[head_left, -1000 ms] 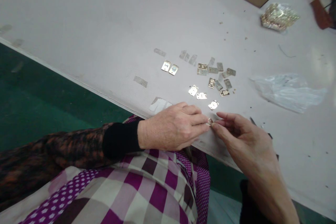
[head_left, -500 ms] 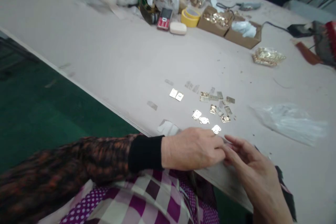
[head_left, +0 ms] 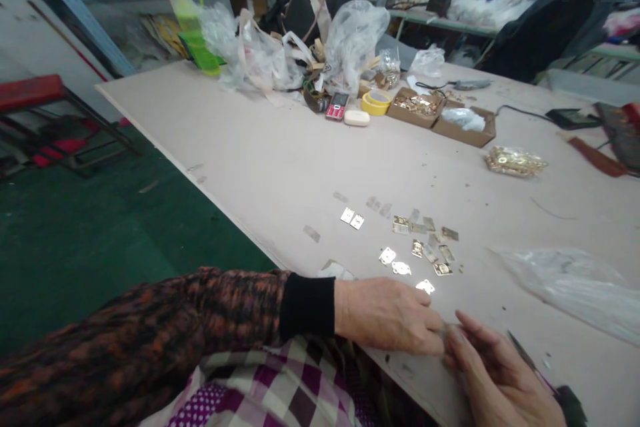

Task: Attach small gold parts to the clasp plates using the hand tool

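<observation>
Both my hands meet at the near edge of the desk (head_left: 260, 167). My left hand (head_left: 387, 313) lies knuckles up, its fingertips pinched together against those of my right hand (head_left: 500, 380), which curls in from the near right corner. Something small sits in that shared grip, but I cannot tell what it is, since the fingers hide it. Just beyond my left knuckles lies a scatter of small gold metal plates (head_left: 415, 247), flat on the desk and apart from my hands. A clear plastic bag (head_left: 575, 287) lies towards the right edge. Cardboard boxes (head_left: 440, 113) stand further back, near a roll of yellow tape (head_left: 375, 103).
</observation>
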`<action>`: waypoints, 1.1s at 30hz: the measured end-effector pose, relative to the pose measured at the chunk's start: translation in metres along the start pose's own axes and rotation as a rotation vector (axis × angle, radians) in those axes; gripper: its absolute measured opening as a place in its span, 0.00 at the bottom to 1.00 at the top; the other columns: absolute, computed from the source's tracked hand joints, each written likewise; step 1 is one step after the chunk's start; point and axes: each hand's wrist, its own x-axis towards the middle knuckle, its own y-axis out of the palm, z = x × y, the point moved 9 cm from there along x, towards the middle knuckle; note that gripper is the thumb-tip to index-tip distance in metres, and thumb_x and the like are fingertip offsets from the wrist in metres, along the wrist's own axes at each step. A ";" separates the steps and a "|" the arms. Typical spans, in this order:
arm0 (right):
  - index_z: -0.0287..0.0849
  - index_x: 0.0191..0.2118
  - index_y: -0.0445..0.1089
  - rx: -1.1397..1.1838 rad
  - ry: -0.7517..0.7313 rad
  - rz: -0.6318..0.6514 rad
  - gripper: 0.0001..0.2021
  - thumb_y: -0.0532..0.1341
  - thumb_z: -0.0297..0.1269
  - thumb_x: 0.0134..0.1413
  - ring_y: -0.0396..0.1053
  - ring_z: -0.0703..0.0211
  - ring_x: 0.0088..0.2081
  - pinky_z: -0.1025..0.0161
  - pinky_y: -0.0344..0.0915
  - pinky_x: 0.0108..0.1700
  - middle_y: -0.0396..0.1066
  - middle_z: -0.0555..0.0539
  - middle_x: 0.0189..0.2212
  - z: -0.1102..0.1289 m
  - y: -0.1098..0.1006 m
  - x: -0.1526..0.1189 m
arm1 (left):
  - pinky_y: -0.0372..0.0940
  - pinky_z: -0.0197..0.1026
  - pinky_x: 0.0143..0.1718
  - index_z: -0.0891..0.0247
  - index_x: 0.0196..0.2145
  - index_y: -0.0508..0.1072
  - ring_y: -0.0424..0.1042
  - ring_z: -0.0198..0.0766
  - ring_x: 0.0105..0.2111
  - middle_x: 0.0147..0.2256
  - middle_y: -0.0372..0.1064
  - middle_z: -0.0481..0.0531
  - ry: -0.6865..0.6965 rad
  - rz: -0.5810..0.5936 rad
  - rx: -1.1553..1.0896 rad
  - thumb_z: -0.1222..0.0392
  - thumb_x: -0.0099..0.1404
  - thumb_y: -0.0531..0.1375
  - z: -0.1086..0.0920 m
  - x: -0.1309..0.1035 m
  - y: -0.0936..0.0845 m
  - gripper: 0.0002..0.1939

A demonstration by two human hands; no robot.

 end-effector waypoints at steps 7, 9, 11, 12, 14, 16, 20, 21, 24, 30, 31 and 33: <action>0.38 0.48 0.76 0.027 0.044 -0.072 0.27 0.67 0.54 0.48 0.75 0.55 0.28 0.61 0.74 0.30 0.78 0.45 0.30 -0.019 0.002 -0.009 | 0.64 0.39 0.38 0.64 0.32 0.72 0.67 0.36 0.32 0.33 0.70 0.50 -0.004 -0.024 -0.037 0.67 0.69 0.59 0.005 -0.006 -0.005 0.06; 0.39 0.48 0.76 0.030 0.030 -0.089 0.25 0.67 0.53 0.50 0.74 0.56 0.27 0.62 0.73 0.30 0.78 0.46 0.30 -0.017 0.003 -0.010 | 0.65 0.39 0.37 0.66 0.34 0.72 0.67 0.37 0.33 0.33 0.70 0.51 -0.056 -0.032 -0.041 0.67 0.70 0.58 0.010 -0.013 -0.012 0.06; 0.38 0.47 0.77 0.025 0.013 -0.101 0.24 0.67 0.52 0.50 0.74 0.56 0.26 0.62 0.74 0.29 0.77 0.46 0.29 -0.015 0.004 -0.010 | 0.65 0.39 0.37 0.67 0.35 0.72 0.66 0.38 0.34 0.34 0.69 0.52 -0.129 -0.040 -0.036 0.68 0.71 0.57 0.020 -0.025 -0.021 0.06; 0.38 0.46 0.77 0.027 0.008 -0.107 0.24 0.67 0.52 0.49 0.74 0.56 0.26 0.62 0.74 0.29 0.77 0.46 0.29 -0.014 0.004 -0.010 | 0.65 0.40 0.37 0.67 0.36 0.72 0.66 0.39 0.35 0.35 0.69 0.53 -0.168 -0.043 -0.027 0.68 0.71 0.56 0.026 -0.032 -0.025 0.06; 0.38 0.46 0.77 0.035 0.004 -0.110 0.24 0.67 0.52 0.49 0.74 0.56 0.26 0.62 0.74 0.30 0.78 0.45 0.29 -0.013 0.004 -0.010 | 0.66 0.41 0.39 0.68 0.37 0.72 0.66 0.39 0.36 0.36 0.69 0.54 -0.247 -0.040 0.003 0.69 0.72 0.53 0.039 -0.049 -0.033 0.08; 0.39 0.47 0.77 0.029 0.004 -0.111 0.24 0.67 0.52 0.50 0.75 0.55 0.27 0.62 0.75 0.31 0.78 0.45 0.31 -0.015 0.004 -0.010 | 0.67 0.42 0.40 0.68 0.39 0.73 0.66 0.40 0.37 0.36 0.70 0.55 -0.327 -0.028 0.048 0.71 0.71 0.52 0.053 -0.068 -0.039 0.09; 0.39 0.47 0.77 -0.003 -0.024 -0.115 0.25 0.67 0.53 0.50 0.77 0.54 0.28 0.62 0.76 0.32 0.79 0.45 0.31 -0.018 0.003 -0.009 | 0.67 0.42 0.41 0.68 0.39 0.73 0.67 0.40 0.37 0.36 0.70 0.55 -0.458 0.004 0.139 0.72 0.70 0.52 0.077 -0.101 -0.047 0.10; 0.39 0.47 0.77 -0.005 -0.038 -0.122 0.24 0.67 0.53 0.50 0.77 0.54 0.29 0.62 0.76 0.32 0.79 0.45 0.32 -0.018 0.003 -0.009 | 0.67 0.42 0.41 0.68 0.39 0.73 0.67 0.40 0.37 0.36 0.70 0.55 -0.481 0.011 0.156 0.72 0.70 0.52 0.082 -0.107 -0.047 0.10; 0.39 0.47 0.77 -0.005 -0.056 -0.122 0.24 0.66 0.52 0.52 0.77 0.54 0.30 0.61 0.76 0.34 0.79 0.44 0.33 -0.013 0.003 -0.010 | 0.68 0.42 0.42 0.68 0.37 0.73 0.68 0.40 0.37 0.35 0.70 0.55 -0.532 0.030 0.184 0.71 0.71 0.52 0.091 -0.119 -0.046 0.11; 0.38 0.43 0.77 0.035 -0.078 -0.131 0.19 0.65 0.48 0.53 0.75 0.55 0.29 0.59 0.75 0.35 0.78 0.44 0.32 0.003 0.009 -0.012 | 0.70 0.45 0.47 0.67 0.45 0.73 0.70 0.41 0.42 0.41 0.72 0.56 -0.553 -0.003 0.180 0.68 0.73 0.50 0.093 -0.130 -0.040 0.12; 0.38 0.43 0.77 0.056 -0.088 -0.127 0.18 0.64 0.47 0.54 0.75 0.55 0.29 0.59 0.75 0.35 0.78 0.44 0.32 0.005 0.011 -0.013 | 0.71 0.45 0.47 0.66 0.46 0.73 0.70 0.42 0.44 0.43 0.72 0.57 -0.554 -0.024 0.179 0.68 0.74 0.49 0.092 -0.133 -0.041 0.13; 0.38 0.43 0.76 0.093 -0.119 -0.120 0.15 0.63 0.45 0.57 0.74 0.56 0.30 0.60 0.73 0.34 0.78 0.44 0.32 0.009 0.012 -0.017 | 0.71 0.47 0.50 0.65 0.49 0.72 0.70 0.43 0.47 0.48 0.71 0.58 -0.565 -0.079 0.184 0.67 0.74 0.48 0.091 -0.139 -0.043 0.14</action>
